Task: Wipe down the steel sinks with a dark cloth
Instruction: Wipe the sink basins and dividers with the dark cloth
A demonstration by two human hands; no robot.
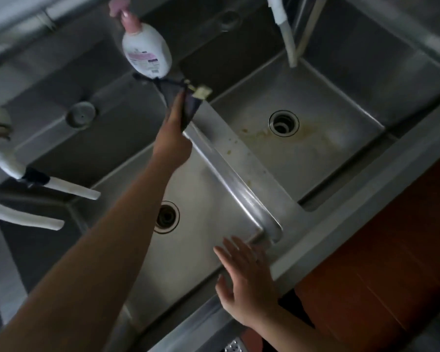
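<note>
Head: dark cloth [188, 107] lengthwise along sink divider [239, 174].

The grey steel sinks [315, 158] shine dull silver; the right basin carries a brownish-yellow stain near its drain. The dark navy cloth [188, 107] is plain. The white plastic pump bottle [146, 49] has a pink top and a pink label.

Single head-worn wide-angle view, looking steeply down from above onto two steel sink basins [302, 138] set side by side, tilted so the divider [229, 163] runs diagonally. Close range: left arm [107, 240] stretching up from the lower left corner, right hand [244, 280] near the bottom edge. Counter front rim [361, 219] crossing lower right. Edges blurred and bowed.
</note>
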